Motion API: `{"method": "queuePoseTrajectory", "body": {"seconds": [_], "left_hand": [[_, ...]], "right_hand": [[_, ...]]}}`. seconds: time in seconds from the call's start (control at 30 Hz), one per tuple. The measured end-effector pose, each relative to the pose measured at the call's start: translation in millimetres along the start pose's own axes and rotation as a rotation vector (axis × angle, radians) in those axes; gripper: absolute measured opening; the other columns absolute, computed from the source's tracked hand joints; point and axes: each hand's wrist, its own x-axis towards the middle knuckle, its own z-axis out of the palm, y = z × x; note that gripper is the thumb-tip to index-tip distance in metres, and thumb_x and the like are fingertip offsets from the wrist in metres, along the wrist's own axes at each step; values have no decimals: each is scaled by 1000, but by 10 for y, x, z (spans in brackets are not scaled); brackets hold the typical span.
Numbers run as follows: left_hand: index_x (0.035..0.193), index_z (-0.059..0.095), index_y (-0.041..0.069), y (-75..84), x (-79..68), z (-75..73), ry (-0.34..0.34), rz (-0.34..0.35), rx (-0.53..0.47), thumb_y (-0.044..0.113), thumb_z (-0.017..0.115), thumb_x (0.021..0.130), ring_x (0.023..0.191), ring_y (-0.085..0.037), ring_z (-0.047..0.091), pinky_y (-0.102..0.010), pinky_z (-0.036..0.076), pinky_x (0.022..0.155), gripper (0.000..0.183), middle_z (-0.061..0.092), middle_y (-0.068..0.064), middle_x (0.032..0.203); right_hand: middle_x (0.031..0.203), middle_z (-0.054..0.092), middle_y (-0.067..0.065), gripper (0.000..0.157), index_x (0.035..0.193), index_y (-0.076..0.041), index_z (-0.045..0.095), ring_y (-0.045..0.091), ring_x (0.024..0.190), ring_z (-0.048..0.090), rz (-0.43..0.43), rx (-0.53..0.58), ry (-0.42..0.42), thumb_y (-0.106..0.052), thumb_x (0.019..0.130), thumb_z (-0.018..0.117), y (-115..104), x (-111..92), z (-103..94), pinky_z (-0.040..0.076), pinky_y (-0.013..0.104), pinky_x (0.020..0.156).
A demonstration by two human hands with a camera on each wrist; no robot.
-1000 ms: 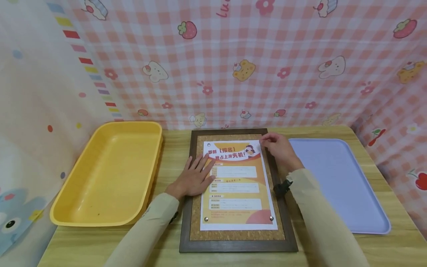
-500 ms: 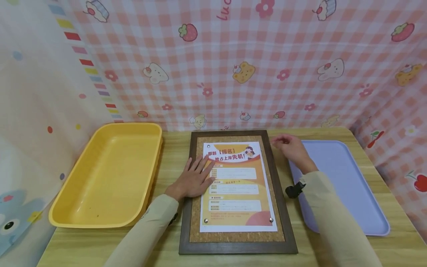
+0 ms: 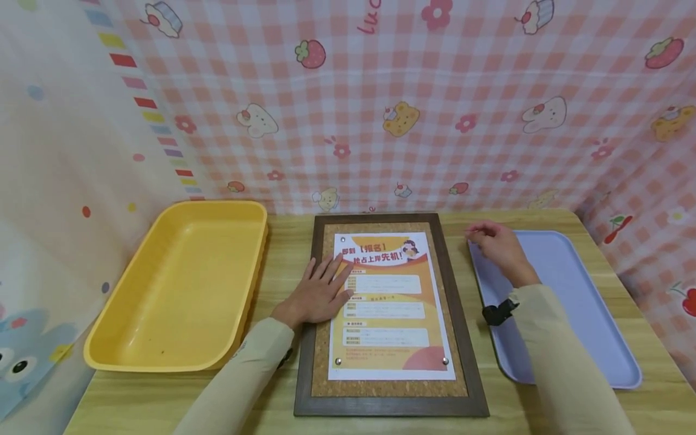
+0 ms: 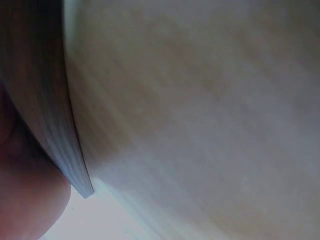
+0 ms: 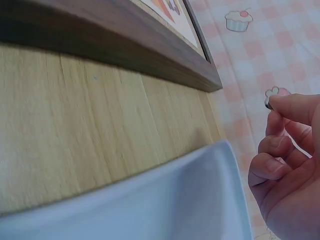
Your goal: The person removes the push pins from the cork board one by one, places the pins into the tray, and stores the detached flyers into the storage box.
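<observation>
Noting remotely: I see left hand (image 3: 315, 296) spread across frame (image 3: 306, 362) and sheet (image 3: 386, 333), right hand (image 3: 500, 249) pinching a small shiny pin (image 5: 268, 103) between fingertips, near the tray (image 3: 571, 302).

Head view high, facing forward and down, close wrist views, shared dark frame (image 3: 391, 406)

Pin (image 5: 268, 103) in right fingers (image 5: 275, 124), orange poster (image 3: 393, 307) on corkboard (image 3: 391, 388)
</observation>
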Motion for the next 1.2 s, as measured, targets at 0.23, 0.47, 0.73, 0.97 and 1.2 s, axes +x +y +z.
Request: {"method": "queuePoseTrajectory", "body": {"seconds": [0.23,0.47,0.73,0.97,1.2], "left_hand": [[161,11,15,2,-1,-2,-2,2,-15,43,27,107,153,-32,-1,-57,-4,120,63,1,-12,167],[161,10,17,4,-1,4,2,4,-9,45,26,107,153,-32,-1,-57,-3,120,63,0,-10,167],[161,8,19,0,-4,3,-5,-7,4,47,24,107,154,-30,-2,-56,-2,120,64,-1,-9,167],[161,9,18,11,-19,-4,-3,-1,14,48,24,107,154,-31,-2,-56,-1,120,64,-1,-9,167],[161,7,19,5,-3,4,-2,-5,17,48,23,107,154,-29,-3,-56,-2,120,63,-2,-8,167]], "right_hand": [[87,63,-8,32,116,2,62,3,68,49,13,58,42,-25,99,61,95,18,-68,43,21,57],[81,62,-13,33,116,5,62,3,65,48,19,62,71,-23,99,62,192,41,-86,41,22,55],[73,56,-19,29,111,4,63,2,65,49,24,26,98,-22,98,62,280,37,-126,42,22,55],[62,50,-13,26,112,5,62,4,53,43,88,42,71,-18,99,59,391,47,-165,38,23,48],[64,50,-12,30,116,4,60,4,53,43,127,47,32,-21,100,57,446,60,-190,39,24,48]]}}
